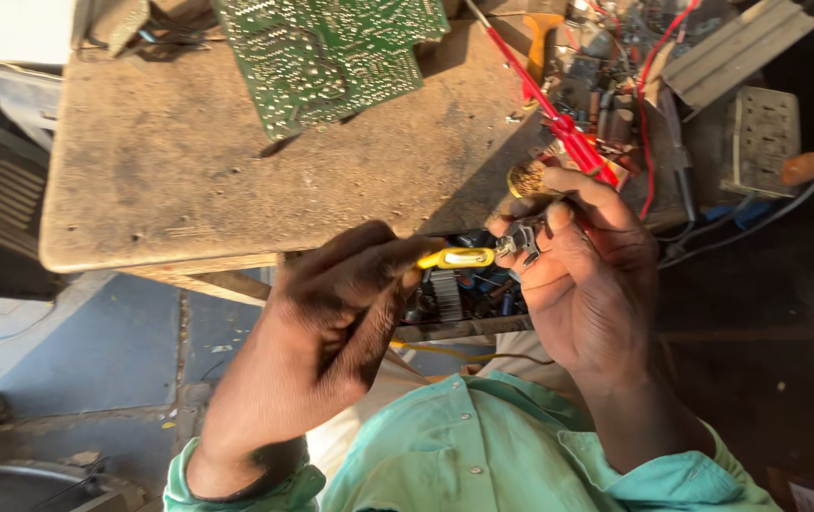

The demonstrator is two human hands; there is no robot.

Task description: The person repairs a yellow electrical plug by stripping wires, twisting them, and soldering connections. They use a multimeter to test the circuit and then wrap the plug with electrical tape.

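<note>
Left hand (331, 313): you grip the yellow tool (457, 258), past the tabletop (170, 171) edge.
Right hand (582, 275): pinching a metal part (519, 239); open room at 9 o'clock.

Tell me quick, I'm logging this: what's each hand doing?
Left hand: closed on a yellow-handled tool.
Right hand: closed on a small metal part.

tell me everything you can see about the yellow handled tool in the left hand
The yellow-handled tool is slim, with a glossy yellow plastic-looking handle that catches the light. It lies nearly level, pointing to the picture's right. The left hand wraps its rear end, so only the front stretch shows. Its tip meets the small dark metal part pinched in the fingers of the right hand; the tip itself is too small to make out. It is held in the air in front of the worn wooden table.
</note>
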